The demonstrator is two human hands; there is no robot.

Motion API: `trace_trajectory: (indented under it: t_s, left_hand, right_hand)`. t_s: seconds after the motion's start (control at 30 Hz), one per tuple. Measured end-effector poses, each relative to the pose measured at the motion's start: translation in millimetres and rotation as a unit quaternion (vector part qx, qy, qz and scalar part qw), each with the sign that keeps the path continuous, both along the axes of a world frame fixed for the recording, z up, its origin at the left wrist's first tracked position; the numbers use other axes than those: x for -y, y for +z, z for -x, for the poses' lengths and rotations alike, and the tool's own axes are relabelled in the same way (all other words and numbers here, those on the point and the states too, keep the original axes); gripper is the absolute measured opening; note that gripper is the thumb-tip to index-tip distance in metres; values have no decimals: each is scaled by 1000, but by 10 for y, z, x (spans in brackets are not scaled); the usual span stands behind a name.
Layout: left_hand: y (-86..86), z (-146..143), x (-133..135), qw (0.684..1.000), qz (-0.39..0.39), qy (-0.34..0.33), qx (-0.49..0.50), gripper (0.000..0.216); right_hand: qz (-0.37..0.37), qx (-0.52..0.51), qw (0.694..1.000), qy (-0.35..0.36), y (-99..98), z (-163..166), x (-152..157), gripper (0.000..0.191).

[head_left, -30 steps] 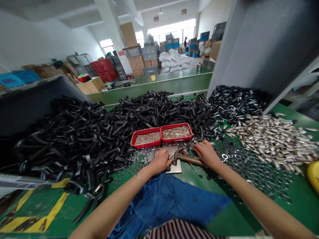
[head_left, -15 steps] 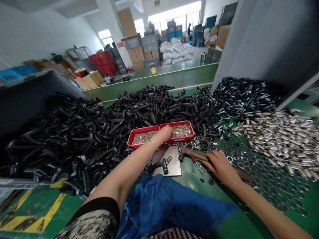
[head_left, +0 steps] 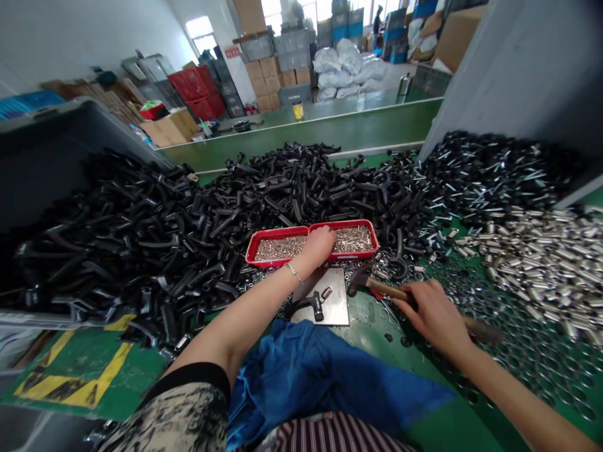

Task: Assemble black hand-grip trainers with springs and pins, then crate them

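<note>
My left hand, with a bracelet at the wrist, reaches into the right one of two red trays. Its fingers bend down together among small metal pins; the fingertips are hidden, so what they pinch does not show. A claw hammer lies low over the bench with its head toward the plate, and my right hand is closed around its wooden handle. Between my hands, on a metal plate, rest a black handle-shaped part and a small silvery spring-like cylinder.
Black parts are heaped behind the trays and in a grey bin at left. Silvery cylinders, rings and black pieces with metal pins lie at right. Blue cloth covers my lap. A person stands far back.
The view has tilted down and shifted slightly. My left hand stays in the right tray, its fingers a little lower among the pins. My right hand keeps hold of the hammer.
</note>
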State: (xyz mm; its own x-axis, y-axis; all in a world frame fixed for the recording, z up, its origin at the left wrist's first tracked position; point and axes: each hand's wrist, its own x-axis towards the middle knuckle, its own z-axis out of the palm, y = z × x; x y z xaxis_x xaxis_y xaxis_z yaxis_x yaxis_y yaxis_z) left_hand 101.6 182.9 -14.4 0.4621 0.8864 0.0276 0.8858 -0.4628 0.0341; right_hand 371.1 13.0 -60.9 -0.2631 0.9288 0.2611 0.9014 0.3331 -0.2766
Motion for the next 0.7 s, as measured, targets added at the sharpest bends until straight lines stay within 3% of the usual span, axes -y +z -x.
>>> trace_trajectory:
  t_s: [0.13,0.2,0.3,0.37,0.43,0.5,0.6,0.7]
  left_hand:
    - [-20,111,44,998,-38,11,58,27]
    - [-17,202,85,985,-57,36,161,26]
    - [0,378,247,917,-28,80,391,17]
    - [-12,516,458,862,63,94,494,13]
    - [-69,658,729,827,166,92,530,13]
    - [-163,779,995,826,211,95,514,14]
    - [-304,871,1253,857,187,117,466,12]
    - [-378,857,1320,872,174,125,440,11]
  right_hand:
    - [-3,-6,1000,-6,206,64,-23,28]
    - [35,-27,999,16,303,96,-40,28]
    - [134,-119,984,-7,441,171,-9,30]
    - [249,-216,944,-28,517,254,68,31]
    - [351,-296,887,-41,556,361,168,33]
    - [389,-331,858,-53,543,481,253,33]
    - [380,-336,859,-66,450,654,296,33]
    - [390,-345,852,-62,361,777,259,34]
